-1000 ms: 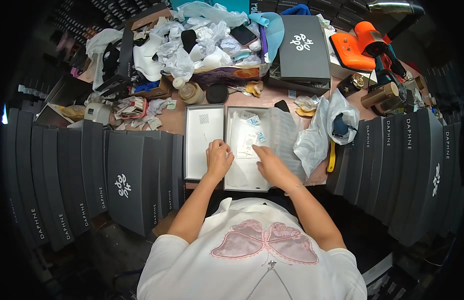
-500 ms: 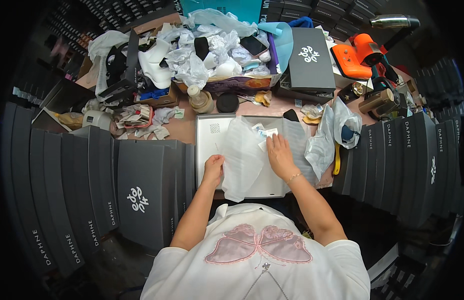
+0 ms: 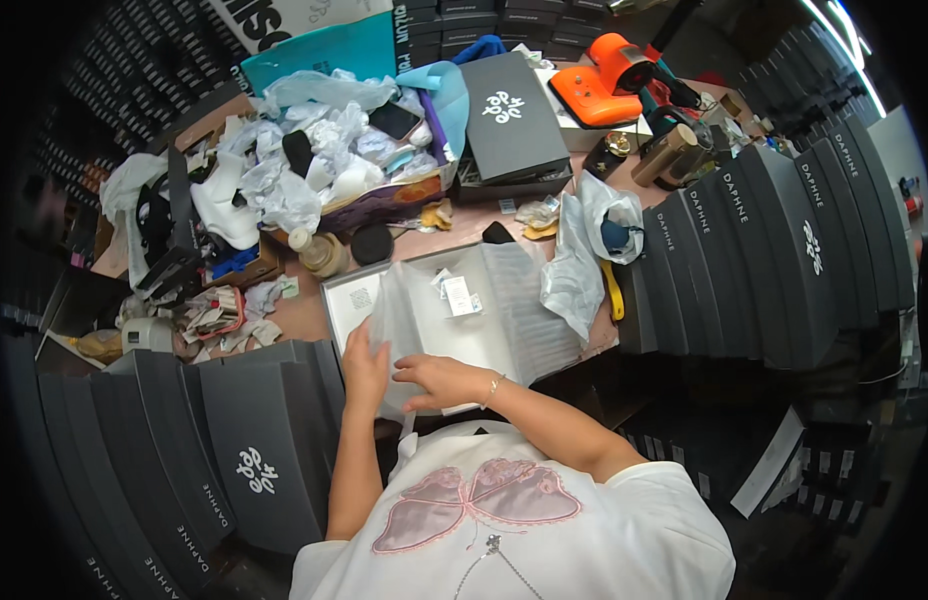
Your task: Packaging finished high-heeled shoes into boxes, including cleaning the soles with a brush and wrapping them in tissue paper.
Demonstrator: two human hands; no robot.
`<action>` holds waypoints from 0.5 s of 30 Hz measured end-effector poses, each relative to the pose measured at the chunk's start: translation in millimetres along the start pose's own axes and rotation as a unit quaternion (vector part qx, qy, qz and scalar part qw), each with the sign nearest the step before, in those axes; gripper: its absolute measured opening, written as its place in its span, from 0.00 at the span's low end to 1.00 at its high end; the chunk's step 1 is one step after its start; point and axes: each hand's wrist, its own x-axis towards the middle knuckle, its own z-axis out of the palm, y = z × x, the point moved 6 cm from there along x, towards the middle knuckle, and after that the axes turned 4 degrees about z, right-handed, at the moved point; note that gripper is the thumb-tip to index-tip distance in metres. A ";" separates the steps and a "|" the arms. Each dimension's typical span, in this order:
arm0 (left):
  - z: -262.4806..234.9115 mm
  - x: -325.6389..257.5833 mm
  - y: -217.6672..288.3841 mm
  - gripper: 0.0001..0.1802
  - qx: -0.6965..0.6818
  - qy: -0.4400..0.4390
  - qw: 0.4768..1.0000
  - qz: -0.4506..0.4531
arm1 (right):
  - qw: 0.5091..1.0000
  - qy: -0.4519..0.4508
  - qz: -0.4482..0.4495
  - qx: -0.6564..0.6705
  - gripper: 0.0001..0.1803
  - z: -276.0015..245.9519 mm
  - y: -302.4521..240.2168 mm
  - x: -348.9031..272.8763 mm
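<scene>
An open shoe box (image 3: 341,297) lies in front of me on the table, with translucent white tissue paper (image 3: 396,300) folded out over its left part. My left hand (image 3: 365,372) has its fingers closed on the tissue paper at the box's left side. Close beside it, my right hand (image 3: 446,382) reaches across the near part of the box, fingers apart and holding nothing; whether they touch the tissue cannot be told. Small white cards (image 3: 458,296) lie inside the box. More tissue paper (image 3: 532,315) drapes over its right side.
Dark shoe boxes stand in rows at left (image 3: 254,440) and right (image 3: 759,260). Behind the open box are a carton of crumpled wrapping (image 3: 384,195), a glass jar (image 3: 319,252), a black round lid (image 3: 372,244), a plastic bag (image 3: 574,275) and an orange device (image 3: 596,95).
My right hand has left the cards and moved left, beside my left hand. The tissue is drawn toward the box's left side, baring more of the inside. The view has turned right.
</scene>
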 end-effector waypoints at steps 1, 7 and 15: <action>-4.8 -4.6 -38.7 0.32 0.031 0.039 0.999 -0.011 | 0.997 0.069 0.031 -0.012 0.35 -17.0 12.1 -13.4; -34.5 -11.3 45.8 0.36 0.149 0.224 0.959 0.092 | 0.820 0.249 0.275 -0.435 0.27 -122.8 121.0 -141.9; 144.6 42.4 118.5 0.19 -0.317 -0.168 0.932 -0.052 | 0.870 0.410 0.210 -0.173 0.05 -220.9 156.9 -185.1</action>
